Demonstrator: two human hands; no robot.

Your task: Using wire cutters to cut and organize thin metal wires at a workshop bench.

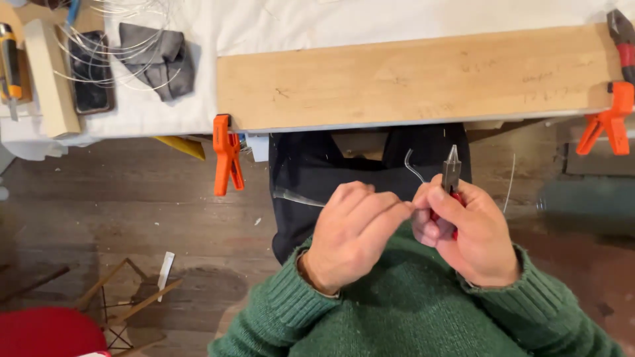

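Observation:
My right hand [466, 228] grips a pair of small red-handled pliers [452, 173], jaws pointing up and away from me. My left hand [354, 231] pinches a thin silver wire [414, 168] close to the right hand; the wire curves up in a hook just left of the plier jaws. Another stretch of the wire sticks out to the left of my left hand. Both hands are held over my lap, below the edge of a wooden board [410, 79] on the table. Green knitted sleeves cover both wrists.
Two orange spring clamps [227, 155] [608, 119] pin the board to the white-covered table. Further left lie a grey cloth [159, 59], a dark phone [91, 73] under loose wire loops, and a wood block [49, 76]. A red seat [46, 330] stands on the wood floor.

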